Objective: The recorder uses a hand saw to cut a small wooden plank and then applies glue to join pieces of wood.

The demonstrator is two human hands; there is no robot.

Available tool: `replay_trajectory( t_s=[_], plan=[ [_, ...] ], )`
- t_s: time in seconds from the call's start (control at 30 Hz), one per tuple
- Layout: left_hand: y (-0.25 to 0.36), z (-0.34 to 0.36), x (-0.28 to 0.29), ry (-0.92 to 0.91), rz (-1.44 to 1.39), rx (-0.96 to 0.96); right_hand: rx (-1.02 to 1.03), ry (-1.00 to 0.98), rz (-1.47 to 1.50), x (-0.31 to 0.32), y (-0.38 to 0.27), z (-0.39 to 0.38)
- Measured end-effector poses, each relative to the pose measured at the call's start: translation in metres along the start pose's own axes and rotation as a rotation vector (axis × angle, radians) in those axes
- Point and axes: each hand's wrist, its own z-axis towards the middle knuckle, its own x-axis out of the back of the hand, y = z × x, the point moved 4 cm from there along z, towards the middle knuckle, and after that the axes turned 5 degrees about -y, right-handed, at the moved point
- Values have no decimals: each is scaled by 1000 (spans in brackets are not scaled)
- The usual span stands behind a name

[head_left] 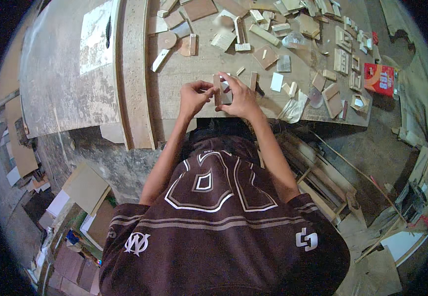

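Observation:
Close to the table's near edge, my right hand [242, 98] grips a small brown wooden strip [218, 92] upright, fingers at its far end and thumb at its near end. A pale piece shows between that strip and my right palm. From the other side, my left hand [195, 98] is closed, its fingertips pinched at the strip's left face. Whether those fingertips also hold something tiny cannot be made out. Just right of my right fingers stands another narrow wooden piece [253, 80]. A small white rectangle [276, 82] lies further right.
Wood offcuts and blocks [264, 34] litter the table [174, 74]. A long raised plank [134, 74] crosses it at the left. Small framed wooden pieces [342, 60] line the right side near a red packet [380, 79]. Boards [86, 187] lean below left; a wooden frame [322, 180] stands below right.

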Motion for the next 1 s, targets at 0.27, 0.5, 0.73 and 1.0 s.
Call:
replay_trajectory(
  t_s=[0.27,0.5,0.73,1.0],
  plan=[
    [1,0,1,-3,17,-21,32,16,26,0,0,0],
    [2,1,1,-1,44,11,16,0,-6,1,0,-1],
    [-4,4,2,-24,54,0,-107,165,382,-5,30,-2],
    [-1,2,2,2,-35,42,-249,178,417,-21,38,3]
  ],
)
